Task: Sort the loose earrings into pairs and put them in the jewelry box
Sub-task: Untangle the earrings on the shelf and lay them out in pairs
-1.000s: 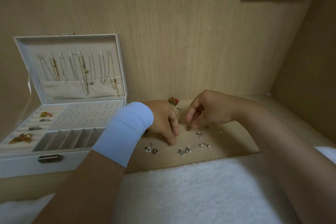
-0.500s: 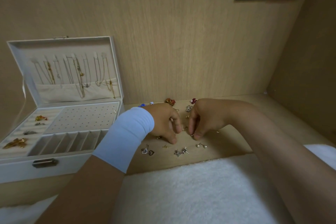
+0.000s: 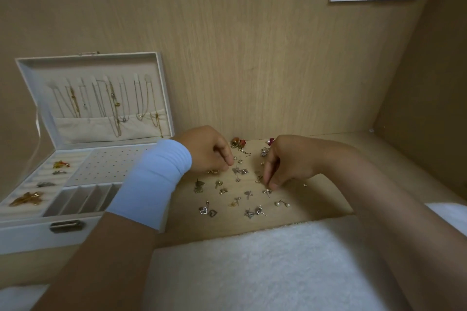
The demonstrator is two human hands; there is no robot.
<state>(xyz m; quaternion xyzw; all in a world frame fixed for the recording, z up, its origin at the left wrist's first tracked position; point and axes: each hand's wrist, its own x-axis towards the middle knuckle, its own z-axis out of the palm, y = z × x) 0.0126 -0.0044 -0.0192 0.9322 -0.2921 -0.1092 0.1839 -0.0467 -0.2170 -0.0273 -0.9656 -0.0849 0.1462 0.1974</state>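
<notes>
Earrings point(image 3: 248, 193) lie loose on the wooden shelf point(image 3: 316, 199), with both hands bent over them.
The left hand point(image 3: 209, 151), in a pale blue cuff point(image 3: 154, 182) that hides the right end of the open jewelry box point(image 3: 25, 232), curls its fingers down by the far studs. The right hand point(image 3: 285, 161) has thumb and forefinger nearly closed at the shelf. Whether either holds an earring cannot be told. Necklaces point(image 3: 111, 101) hang in the lid, and a white towel point(image 3: 252, 260) lies in front. Since half a second ago the hands have drawn apart, uncovering more pieces.
</notes>
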